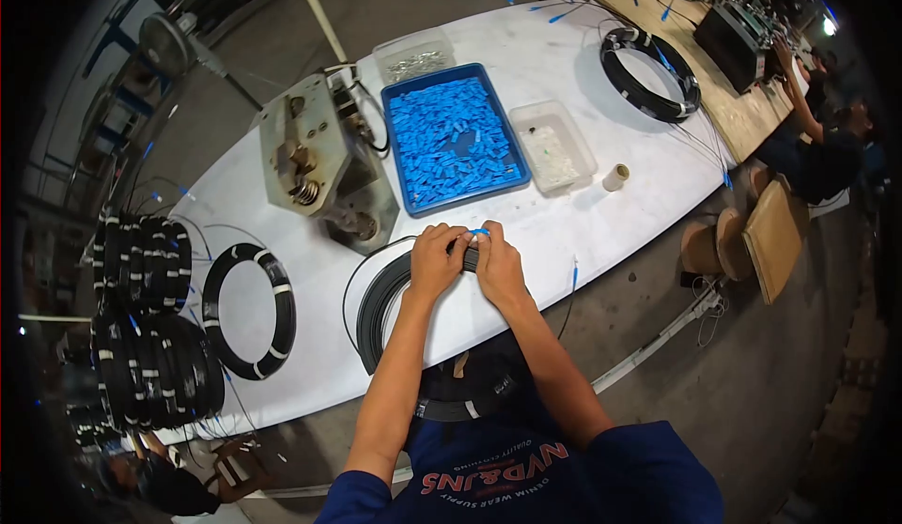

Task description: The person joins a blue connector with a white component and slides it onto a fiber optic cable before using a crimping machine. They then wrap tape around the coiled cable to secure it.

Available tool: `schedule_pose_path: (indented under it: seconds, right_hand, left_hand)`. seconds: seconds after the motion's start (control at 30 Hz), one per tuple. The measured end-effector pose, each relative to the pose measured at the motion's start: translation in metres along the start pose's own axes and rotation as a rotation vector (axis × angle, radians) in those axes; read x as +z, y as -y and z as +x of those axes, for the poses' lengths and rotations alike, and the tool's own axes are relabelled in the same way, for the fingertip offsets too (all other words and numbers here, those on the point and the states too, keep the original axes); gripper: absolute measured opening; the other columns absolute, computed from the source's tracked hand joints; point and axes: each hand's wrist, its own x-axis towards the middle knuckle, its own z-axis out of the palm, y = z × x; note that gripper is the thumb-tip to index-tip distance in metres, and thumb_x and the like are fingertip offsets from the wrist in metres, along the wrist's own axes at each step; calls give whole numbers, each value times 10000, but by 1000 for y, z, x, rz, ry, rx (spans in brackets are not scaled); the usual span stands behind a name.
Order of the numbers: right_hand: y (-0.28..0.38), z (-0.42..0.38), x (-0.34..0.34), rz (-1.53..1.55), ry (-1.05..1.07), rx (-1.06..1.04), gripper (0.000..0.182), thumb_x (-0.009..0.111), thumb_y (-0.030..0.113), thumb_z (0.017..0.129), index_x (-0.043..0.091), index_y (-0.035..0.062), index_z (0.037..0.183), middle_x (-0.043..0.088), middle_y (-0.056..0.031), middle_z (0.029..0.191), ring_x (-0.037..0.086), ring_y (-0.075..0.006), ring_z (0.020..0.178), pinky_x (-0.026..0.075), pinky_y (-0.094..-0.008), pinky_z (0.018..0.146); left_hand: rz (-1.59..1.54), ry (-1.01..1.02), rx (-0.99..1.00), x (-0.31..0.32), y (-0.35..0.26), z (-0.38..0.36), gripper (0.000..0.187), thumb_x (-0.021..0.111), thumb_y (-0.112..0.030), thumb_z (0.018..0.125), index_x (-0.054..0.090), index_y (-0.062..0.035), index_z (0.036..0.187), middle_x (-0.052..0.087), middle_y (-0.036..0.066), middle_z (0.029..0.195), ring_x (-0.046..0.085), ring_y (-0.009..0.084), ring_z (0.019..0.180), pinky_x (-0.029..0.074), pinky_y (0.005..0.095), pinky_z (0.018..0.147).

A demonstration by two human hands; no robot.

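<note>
On a white worktop [583, 214] filling mid-frame, a springy, light black cable coil [383, 308] lies lower centre, best held by its taped bundle, while left hand [437, 259] and right hand [496, 266] pinch fingers closed on its small blue connector [479, 232].

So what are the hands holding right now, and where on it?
Both hands, left hand and right hand, pinch the blue connector at the top of the black cable coil; the exact grip is too small to tell.

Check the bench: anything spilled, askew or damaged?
Nothing stands out. Blue parts stay inside the blue tray, coils lie flat on the table, and both hands, left and right, work a blue connector.
</note>
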Motion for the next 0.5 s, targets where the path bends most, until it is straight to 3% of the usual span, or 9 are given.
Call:
schedule_pose_path:
  seconds: [0.1,0.33,0.4,0.47,0.5]
  right_hand:
    - [-16,2,-17,16,-117,16,182,454,176,1022,478,44,1145,628,-303,792,617,-513,759,468,-554,621]
    - [-39,31,-60,12,-134,123,192,463,178,1023,495,33,1145,644,-282,855,627,-496,794,483,-533,647]
    - [-41,42,-66,21,-122,17,193,463,181,1026,503,24,1129,639,-274,845,626,-492,780,480,-533,645]
    - [-38,48,-70,33,-88,46,189,471,186,1025,526,25,1106,629,-239,854,614,-459,794,479,-505,675]
    - [-40,52,-69,-1,-115,-69,182,485,185,1020,539,28,1094,623,-217,865,602,-433,805,477,-484,694]
  left_hand:
    - [-31,59,18,23,-17,14,159,676,-203,892,725,-53,874,603,97,693,556,291,666,433,395,625]
    - [-93,11,48,70,-40,42,160,680,-190,886,714,-35,872,622,114,719,575,304,663,439,400,615]
    - [-103,30,25,71,-39,47,151,681,-174,887,711,-25,890,637,122,743,591,298,681,451,390,631]
    - [-171,-11,-13,73,-36,50,140,680,-152,890,708,-15,895,653,136,775,608,299,700,462,381,647]
    - [-185,19,-8,71,-33,52,141,680,-137,896,706,-12,957,644,113,758,599,242,685,460,340,646]
